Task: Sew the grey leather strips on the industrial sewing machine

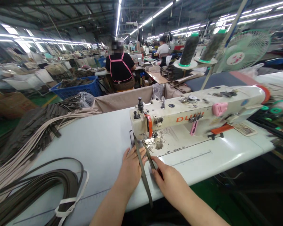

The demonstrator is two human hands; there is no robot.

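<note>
A white sewing machine (169,116) stands on the table, its presser foot (150,142) just beyond my fingertips. My left hand (129,169) lies before the foot with its fingers stretched out; one length of a narrow dark olive fabric strip (145,180) crosses over them and hangs toward the table's front edge. A second length of strip (149,154) runs from the foot down to my right hand (168,179), which pinches it between thumb and forefinger. Whether both lengths are one strip I cannot tell. The fingertips of my left hand touch the second length.
On the left lie a tied bundle of dark strips (66,185) and a heap of pale and dark strips (37,131). Thread cones (190,50) and a fan (246,51) rise behind the machine. Past a blue crate (76,86), a person (120,67) sits facing away.
</note>
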